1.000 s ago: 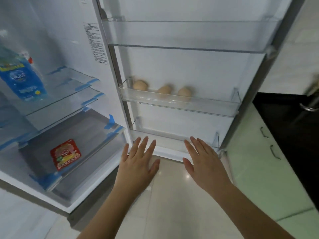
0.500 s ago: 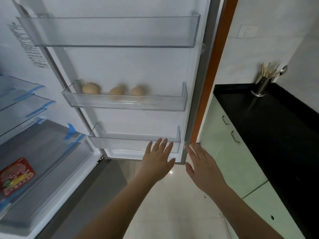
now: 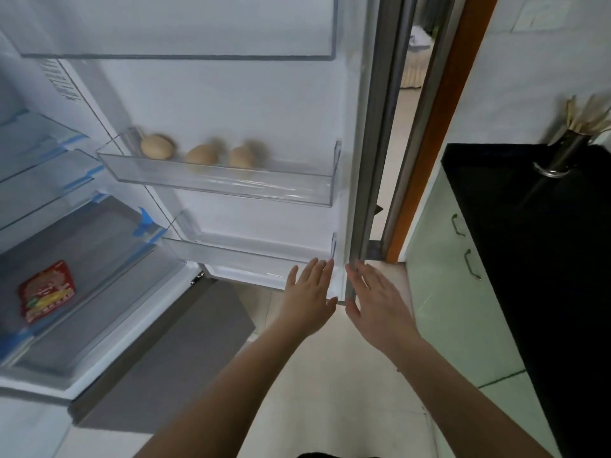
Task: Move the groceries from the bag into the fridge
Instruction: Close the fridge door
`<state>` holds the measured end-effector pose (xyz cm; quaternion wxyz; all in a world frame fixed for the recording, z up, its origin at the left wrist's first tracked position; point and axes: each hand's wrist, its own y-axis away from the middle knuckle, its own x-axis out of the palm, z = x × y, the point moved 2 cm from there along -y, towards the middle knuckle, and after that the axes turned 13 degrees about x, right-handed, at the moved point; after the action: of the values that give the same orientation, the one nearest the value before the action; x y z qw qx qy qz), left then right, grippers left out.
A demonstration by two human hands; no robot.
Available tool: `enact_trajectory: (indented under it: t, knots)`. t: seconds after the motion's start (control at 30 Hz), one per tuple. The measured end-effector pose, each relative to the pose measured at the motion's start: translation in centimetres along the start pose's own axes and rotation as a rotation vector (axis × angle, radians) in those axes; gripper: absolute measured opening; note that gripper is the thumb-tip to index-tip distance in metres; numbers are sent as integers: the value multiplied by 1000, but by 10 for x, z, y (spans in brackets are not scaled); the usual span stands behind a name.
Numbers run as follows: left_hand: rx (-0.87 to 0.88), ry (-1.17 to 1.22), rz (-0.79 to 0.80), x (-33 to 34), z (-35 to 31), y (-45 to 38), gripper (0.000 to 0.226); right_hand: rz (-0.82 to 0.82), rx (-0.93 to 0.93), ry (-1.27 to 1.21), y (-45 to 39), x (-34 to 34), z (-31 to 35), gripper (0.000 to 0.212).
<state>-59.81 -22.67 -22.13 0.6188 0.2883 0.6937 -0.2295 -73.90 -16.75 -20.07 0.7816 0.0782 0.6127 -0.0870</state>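
1. Left hand (image 3: pixel 309 297) and right hand (image 3: pixel 377 304), both flat and empty, reach toward the fridge door (image 3: pixel 231 104) bottom edge.
2. Pale floor (image 3: pixel 330 375), black counter (image 3: pixel 535 259) at right.
3. Three eggs (image 3: pixel 201 154) sit in the door shelf (image 3: pixel 224 183); red packet (image 3: pixel 46 291) lies in the drawer. Can't spot the bag.

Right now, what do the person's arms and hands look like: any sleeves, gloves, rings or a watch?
Both arms are bare for as far as they show; no sleeve is in view. The left hand and the right hand wear no gloves, and no ring, watch or bracelet shows on the fingers or wrists. A dark strip at the bottom edge may be clothing, too little to tell.
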Motion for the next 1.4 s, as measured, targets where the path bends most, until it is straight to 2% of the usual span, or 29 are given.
enact_trajectory:
  t: [0.1, 0.27, 0.47, 0.57, 0.73, 0.83, 1.03, 1.27, 1.4]
  knots:
    - [-21, 79, -75, -1, -1, 6, 66, -10, -33, -54, -3, 5, -4, 66]
    - [-53, 162, -197, -1, 1, 25, 57, -194, -73, -220, -2, 0, -13, 62]
    - [-119, 165, -359, 5, -1, 60, 44, -289, -95, -394, -1, -15, -21, 57]
    - [-205, 197, -436, 8, -4, 79, 40, -347, -122, -505, 1, -21, -19, 59]
    - [-320, 204, -473, 13, -6, 113, 27, -324, -106, -577, 11, -22, 3, 74]
    - [-350, 226, -480, 12, -1, 139, 24, -264, -137, -597, 25, -19, 23, 76]
    - [-406, 210, -486, 9, 10, 195, 30, -242, -216, -638, 77, -2, 62, 78]
    - [-597, 267, -375, 15, 16, 271, 72, -219, -291, -633, 141, 20, 119, 84]
    - [-625, 277, -346, 10, 26, 311, 72, -194, -382, -622, 172, 29, 152, 83]
